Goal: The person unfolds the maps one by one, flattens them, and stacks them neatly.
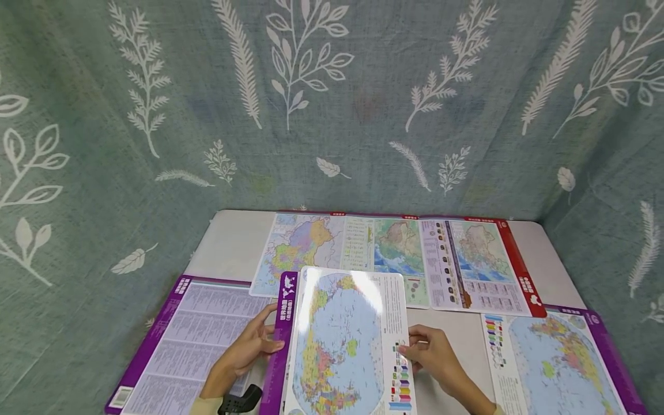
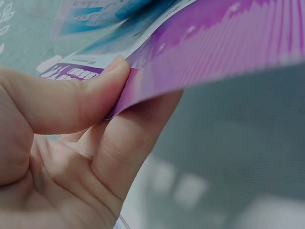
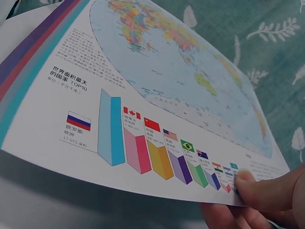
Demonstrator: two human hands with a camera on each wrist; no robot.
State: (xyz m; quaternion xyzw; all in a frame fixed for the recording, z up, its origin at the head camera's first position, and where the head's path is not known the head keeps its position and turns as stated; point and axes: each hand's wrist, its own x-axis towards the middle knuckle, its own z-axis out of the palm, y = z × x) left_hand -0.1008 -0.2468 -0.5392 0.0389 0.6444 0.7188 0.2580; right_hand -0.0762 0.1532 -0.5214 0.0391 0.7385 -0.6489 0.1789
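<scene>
A world map sheet point(image 1: 342, 323) with rounded corners and a purple side strip point(image 1: 282, 340) is held up in the middle of the head view. Glare whitens its top. My left hand point(image 1: 249, 346) pinches the purple strip at its left edge; in the left wrist view the thumb lies above the purple edge point(image 2: 209, 52) and fingers below. My right hand point(image 1: 436, 349) pinches the opposite edge beside the small flags. In the right wrist view the right thumb point(image 3: 271, 191) presses on the printed face by the smallest bars of a coloured chart point(image 3: 143, 152).
Behind lie a political map point(image 1: 306, 248), a relief map point(image 1: 399, 248) and a red-edged map sheet point(image 1: 482, 265) on the white table point(image 1: 233, 242). A purple-edged text sheet point(image 1: 197, 328) lies left, another world map point(image 1: 565, 357) right. A leaf-patterned curtain point(image 1: 363, 144) hangs behind.
</scene>
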